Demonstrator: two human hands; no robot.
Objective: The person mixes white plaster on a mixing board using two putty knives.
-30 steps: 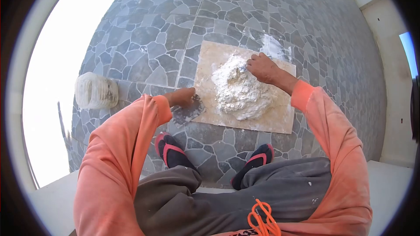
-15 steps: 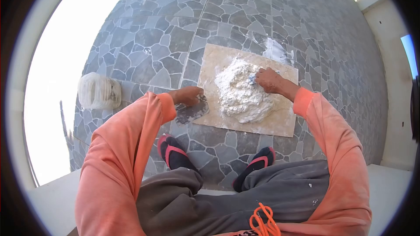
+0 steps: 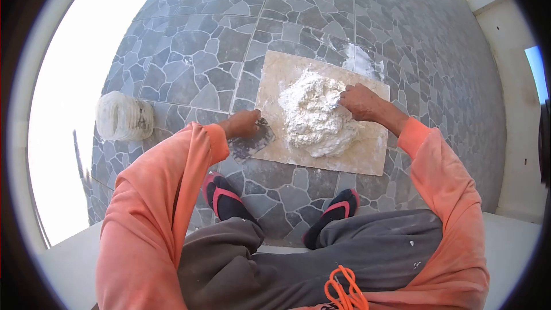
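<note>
While working the white mound (image 3: 317,117) on the board (image 3: 367,158), angle the scraper (image 3: 252,141), gripped in the left hand (image 3: 244,123), inward; fold with the right hand (image 3: 361,102), closed on a mostly hidden tool (image 3: 335,104).

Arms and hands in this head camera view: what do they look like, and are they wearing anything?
They're a person's. The left sleeve and right sleeve are long, loose and coral-orange, with creases and paler patches, ending in plain matching cuffs. The left hand and right hand are ungloved. I see no cables.
</note>
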